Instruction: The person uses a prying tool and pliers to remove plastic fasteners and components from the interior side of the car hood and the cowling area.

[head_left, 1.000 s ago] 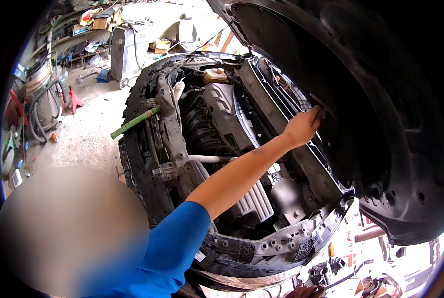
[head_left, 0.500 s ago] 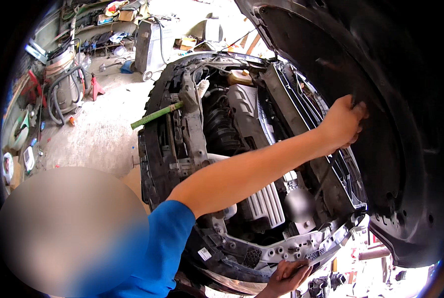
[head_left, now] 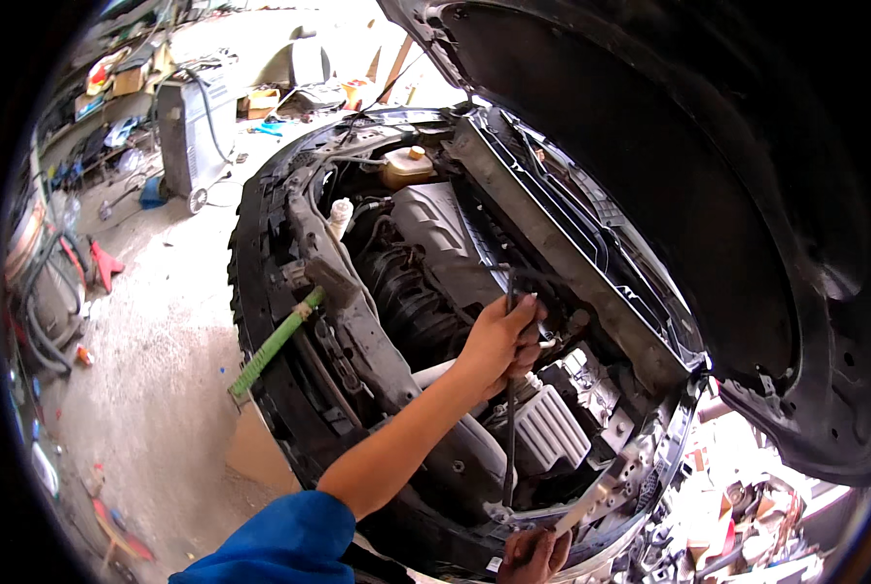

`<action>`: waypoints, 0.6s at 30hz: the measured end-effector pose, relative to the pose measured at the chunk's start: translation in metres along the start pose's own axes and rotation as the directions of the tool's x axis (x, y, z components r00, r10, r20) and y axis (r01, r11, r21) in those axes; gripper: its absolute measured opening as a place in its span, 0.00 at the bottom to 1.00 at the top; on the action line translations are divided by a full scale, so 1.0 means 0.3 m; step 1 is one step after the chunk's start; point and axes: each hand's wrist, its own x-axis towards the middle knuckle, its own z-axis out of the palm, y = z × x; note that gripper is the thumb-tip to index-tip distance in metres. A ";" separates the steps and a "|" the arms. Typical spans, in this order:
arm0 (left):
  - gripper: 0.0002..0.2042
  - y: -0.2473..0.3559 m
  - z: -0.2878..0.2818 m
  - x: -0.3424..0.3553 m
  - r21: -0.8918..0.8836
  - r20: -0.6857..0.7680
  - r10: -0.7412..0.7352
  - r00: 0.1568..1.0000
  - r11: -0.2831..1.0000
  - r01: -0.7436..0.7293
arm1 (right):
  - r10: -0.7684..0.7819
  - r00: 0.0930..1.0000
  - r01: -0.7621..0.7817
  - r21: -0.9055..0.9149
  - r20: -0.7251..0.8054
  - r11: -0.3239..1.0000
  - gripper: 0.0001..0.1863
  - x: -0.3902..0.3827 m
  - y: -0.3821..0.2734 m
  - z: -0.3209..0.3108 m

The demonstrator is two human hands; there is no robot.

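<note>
My left hand (head_left: 503,341) grips a long dark rod (head_left: 509,448), which stands upright in this view over the engine bay of a car (head_left: 435,234). My right hand (head_left: 537,555), at the lower edge, is closed on what looks like a pale flat strip (head_left: 576,511) beside the front body panel. Under and around my left hand are the engine cover (head_left: 426,219) and a ribbed metal housing (head_left: 552,428). The raised black hood (head_left: 669,195) overhangs the right side. A green rod or tube (head_left: 275,346) lies across the car's front-left rail.
A grey wheeled machine (head_left: 187,136), a cluttered shelf (head_left: 114,102), a hose-wrapped drum (head_left: 46,282) and a red stand (head_left: 104,265) line the left. Cardboard (head_left: 260,453) lies beside the bumper. Piled parts (head_left: 737,516) fill the lower right beyond the car.
My left hand has come down from the hood's underside to the middle of the engine bay, now with the rod in it. My right hand remains low near the front edge. The view has shifted.
</note>
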 end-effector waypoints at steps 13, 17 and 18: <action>0.14 -0.182 -0.110 -0.227 -0.107 0.112 -0.329 0.938 0.934 0.340 | 0.295 0.913 -0.252 0.179 -0.281 0.951 0.07 -0.294 -0.221 0.233; 0.13 -0.244 -0.050 -0.372 -0.020 0.215 -0.417 0.883 0.902 0.431 | 0.239 0.872 -0.279 -0.033 -0.427 0.960 0.09 -0.484 -0.285 0.239; 0.13 -0.254 -0.036 -0.423 -0.006 0.227 -0.403 0.886 0.910 0.415 | 0.327 0.824 -0.331 0.075 -0.463 0.941 0.10 -0.530 -0.305 0.256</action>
